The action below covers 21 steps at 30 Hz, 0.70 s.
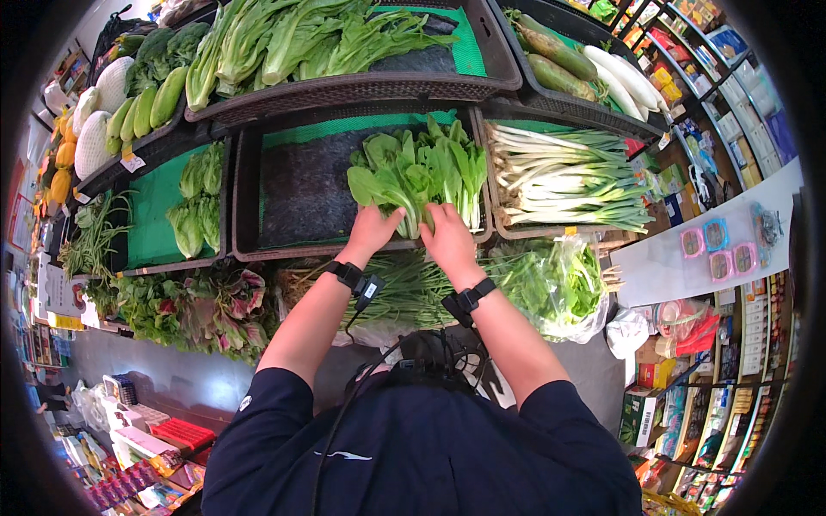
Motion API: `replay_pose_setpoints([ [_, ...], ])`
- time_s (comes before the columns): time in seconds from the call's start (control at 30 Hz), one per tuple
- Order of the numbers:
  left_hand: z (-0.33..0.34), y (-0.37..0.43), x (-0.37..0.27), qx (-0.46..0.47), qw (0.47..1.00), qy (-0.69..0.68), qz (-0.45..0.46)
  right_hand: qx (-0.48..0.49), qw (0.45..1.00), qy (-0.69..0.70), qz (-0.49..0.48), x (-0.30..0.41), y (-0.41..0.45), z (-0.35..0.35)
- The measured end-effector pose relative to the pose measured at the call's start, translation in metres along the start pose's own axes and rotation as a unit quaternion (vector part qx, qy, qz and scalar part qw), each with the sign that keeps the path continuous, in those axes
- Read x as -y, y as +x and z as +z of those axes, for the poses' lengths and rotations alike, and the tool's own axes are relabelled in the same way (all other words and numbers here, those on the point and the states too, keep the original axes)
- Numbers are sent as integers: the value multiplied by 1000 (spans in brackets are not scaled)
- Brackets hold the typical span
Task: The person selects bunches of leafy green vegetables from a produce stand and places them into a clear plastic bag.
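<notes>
A bunch of leafy greens (395, 177) lies in the right half of a dark plastic crate (361, 248) before me. My left hand (374, 231) grips its near left side, with the fingertips hidden under the leaves. On the other side of the pale stems, my right hand (448, 233) curls round the near end, its fingers partly hidden. More greens with upright leaves (458, 164) rest against the bunch, near the crate's right wall. A dark mat (310, 187) over green netting shows in the crate's left half. Both wrists wear black straps with small devices.
Scallions (568, 174) fill the crate to the right; small lettuces (197, 206) lie to the left. Behind stands a raised crate of long-leaf lettuce (310, 45). Red-leafed greens (219, 309) and bagged greens (548, 284) sit along the front, below my forearms. A cable (335, 426) runs down my shirt.
</notes>
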<state>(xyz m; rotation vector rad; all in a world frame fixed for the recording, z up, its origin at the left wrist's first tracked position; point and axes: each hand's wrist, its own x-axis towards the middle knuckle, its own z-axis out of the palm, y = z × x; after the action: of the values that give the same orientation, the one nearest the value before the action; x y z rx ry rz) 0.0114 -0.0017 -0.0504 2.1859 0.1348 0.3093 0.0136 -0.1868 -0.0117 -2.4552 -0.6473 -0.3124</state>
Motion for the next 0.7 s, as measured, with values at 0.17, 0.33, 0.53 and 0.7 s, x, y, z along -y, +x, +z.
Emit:
replay_pose_setpoints([
  [0.17,5,22,5,-19,999,-24,16,34,999,-21,2,-1,1,10],
  [0.33,20,40,6,-59,998,-3,23,73,995,-57,38,-7,13,22],
  [0.53,34,32,25,-76,996,13,40,73,992,-77,72,-4,17,22],
  [0.7,14,17,22,-17,999,-20,19,80,993,-64,55,-2,14,3],
])
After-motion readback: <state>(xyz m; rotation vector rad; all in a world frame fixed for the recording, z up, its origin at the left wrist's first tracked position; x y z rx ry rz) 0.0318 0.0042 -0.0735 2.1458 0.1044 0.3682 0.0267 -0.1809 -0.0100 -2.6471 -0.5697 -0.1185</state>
